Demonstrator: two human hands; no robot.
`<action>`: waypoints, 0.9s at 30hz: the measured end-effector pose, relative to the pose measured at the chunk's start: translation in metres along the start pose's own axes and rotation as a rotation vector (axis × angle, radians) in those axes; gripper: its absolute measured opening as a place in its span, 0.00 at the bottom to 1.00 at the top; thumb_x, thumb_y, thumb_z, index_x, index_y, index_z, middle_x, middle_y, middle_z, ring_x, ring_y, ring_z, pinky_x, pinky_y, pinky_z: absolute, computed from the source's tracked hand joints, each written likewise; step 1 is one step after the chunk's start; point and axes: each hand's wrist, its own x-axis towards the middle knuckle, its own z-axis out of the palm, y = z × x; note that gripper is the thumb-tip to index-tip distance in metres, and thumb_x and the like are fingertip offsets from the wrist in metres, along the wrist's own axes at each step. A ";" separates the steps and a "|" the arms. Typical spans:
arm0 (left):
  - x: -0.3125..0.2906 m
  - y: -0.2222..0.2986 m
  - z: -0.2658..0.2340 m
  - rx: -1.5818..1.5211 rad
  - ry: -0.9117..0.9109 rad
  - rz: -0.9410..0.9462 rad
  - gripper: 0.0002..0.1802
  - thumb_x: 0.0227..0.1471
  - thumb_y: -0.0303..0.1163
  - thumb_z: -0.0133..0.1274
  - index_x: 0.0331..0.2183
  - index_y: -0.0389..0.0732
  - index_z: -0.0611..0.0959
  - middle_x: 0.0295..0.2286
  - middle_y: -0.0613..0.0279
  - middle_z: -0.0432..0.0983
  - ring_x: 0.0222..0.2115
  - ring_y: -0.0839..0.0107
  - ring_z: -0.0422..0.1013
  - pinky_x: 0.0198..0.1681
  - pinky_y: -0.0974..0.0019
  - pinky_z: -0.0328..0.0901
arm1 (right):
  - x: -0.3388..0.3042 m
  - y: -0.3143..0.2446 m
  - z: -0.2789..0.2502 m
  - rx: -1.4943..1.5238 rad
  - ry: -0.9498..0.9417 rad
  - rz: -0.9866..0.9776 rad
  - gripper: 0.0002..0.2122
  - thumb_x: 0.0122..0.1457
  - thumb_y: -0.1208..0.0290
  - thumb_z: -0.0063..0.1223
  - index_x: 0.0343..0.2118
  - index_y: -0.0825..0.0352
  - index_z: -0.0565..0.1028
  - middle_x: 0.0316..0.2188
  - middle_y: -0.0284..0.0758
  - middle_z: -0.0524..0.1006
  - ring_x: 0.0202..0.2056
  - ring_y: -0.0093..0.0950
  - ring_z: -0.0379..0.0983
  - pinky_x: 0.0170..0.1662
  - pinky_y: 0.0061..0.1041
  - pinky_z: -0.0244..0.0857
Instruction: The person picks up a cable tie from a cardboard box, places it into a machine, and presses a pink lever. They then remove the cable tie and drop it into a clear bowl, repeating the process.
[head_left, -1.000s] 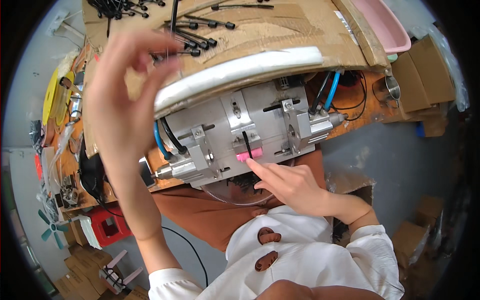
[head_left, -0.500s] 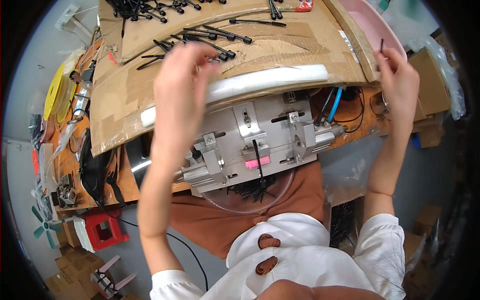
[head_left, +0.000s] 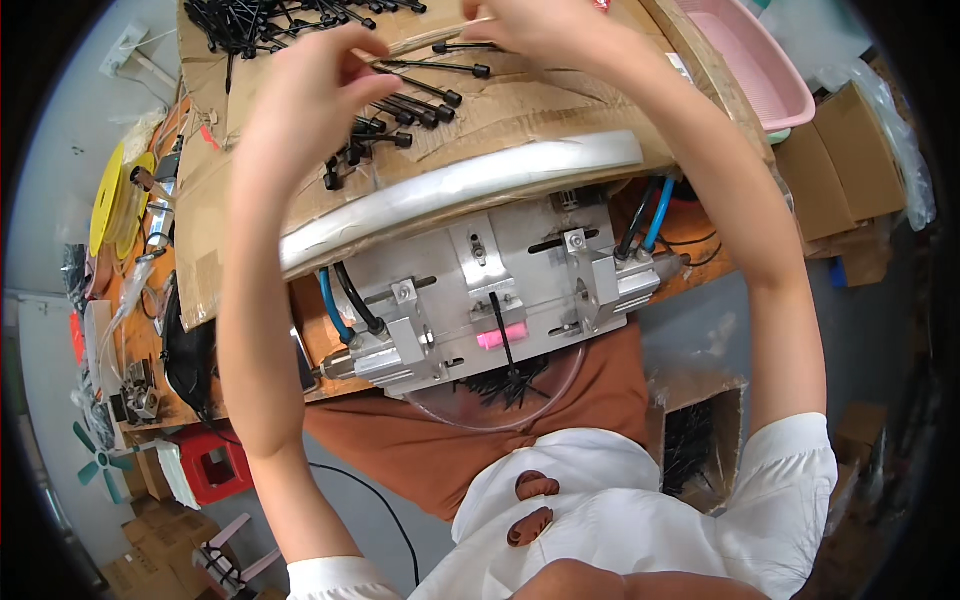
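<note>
The left hand (head_left: pixel 303 98), half curled, is at the black rods (head_left: pixel 429 117) on the cardboard (head_left: pixel 470 115); I cannot tell whether it holds one. The right hand (head_left: pixel 545 30) is near them, its grip unclear. A rod (head_left: pixel 508 345) crosses the pink block (head_left: pixel 489 341) on the jig (head_left: pixel 538 275)

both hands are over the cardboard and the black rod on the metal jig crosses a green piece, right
The piece is pink, not green, as the head view shows. The rod does cross it, with the left hand and right hand over the cardboard.
</note>
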 end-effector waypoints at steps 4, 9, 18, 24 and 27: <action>-0.043 0.004 -0.030 -0.342 0.006 -0.039 0.08 0.50 0.24 0.56 0.35 0.34 0.80 0.27 0.66 0.76 0.29 0.81 0.69 0.36 0.77 0.64 | 0.021 0.007 0.046 0.011 0.126 -0.193 0.08 0.46 0.73 0.54 0.26 0.73 0.77 0.24 0.51 0.77 0.32 0.46 0.76 0.35 0.39 0.69; -0.148 0.046 0.023 -0.272 0.309 -0.073 0.17 0.39 0.11 0.55 0.36 0.35 0.79 0.30 0.60 0.73 0.29 0.73 0.67 0.35 0.74 0.64 | -0.030 -0.015 -0.023 0.397 -0.041 -0.028 0.07 0.48 0.78 0.54 0.29 0.77 0.76 0.24 0.47 0.78 0.24 0.34 0.77 0.27 0.30 0.71; -0.220 0.094 0.110 -0.179 0.195 0.016 0.39 0.35 0.14 0.59 0.54 0.29 0.68 0.35 0.52 0.71 0.33 0.59 0.67 0.38 0.62 0.64 | -0.143 -0.022 -0.033 1.241 0.213 0.092 0.08 0.58 0.73 0.52 0.37 0.70 0.76 0.30 0.40 0.80 0.31 0.25 0.78 0.25 0.17 0.68; -0.174 0.106 0.093 -0.265 0.354 0.283 0.36 0.34 0.16 0.58 0.50 0.31 0.70 0.39 0.51 0.75 0.38 0.58 0.71 0.42 0.60 0.66 | -0.209 -0.061 -0.017 1.298 -0.065 0.118 0.10 0.48 0.79 0.63 0.34 0.73 0.77 0.29 0.34 0.79 0.32 0.19 0.76 0.33 0.18 0.72; -0.139 0.094 0.083 -0.403 0.387 0.372 0.32 0.34 0.15 0.57 0.48 0.35 0.73 0.36 0.52 0.75 0.36 0.58 0.71 0.42 0.59 0.65 | -0.211 -0.046 -0.030 0.983 0.167 0.155 0.07 0.49 0.80 0.62 0.32 0.73 0.78 0.26 0.35 0.79 0.30 0.20 0.76 0.34 0.17 0.71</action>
